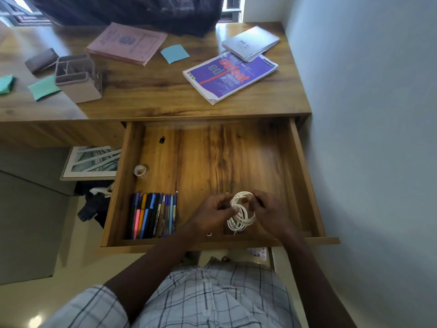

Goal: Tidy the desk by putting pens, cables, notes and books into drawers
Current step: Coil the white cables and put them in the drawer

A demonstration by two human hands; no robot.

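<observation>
Open drawer [212, 157]; cable coil [243, 215] between left hand [210, 215] and right hand [269, 213], both pinching it

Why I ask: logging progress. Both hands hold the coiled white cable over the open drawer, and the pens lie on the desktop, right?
No: the head view shows the pens lying inside the drawer, front left. The rest holds.

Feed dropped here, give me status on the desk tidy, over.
Left hand and right hand grip white cable over open drawer. Pens inside. Books, notes on desk. Nothing blocking.
</observation>
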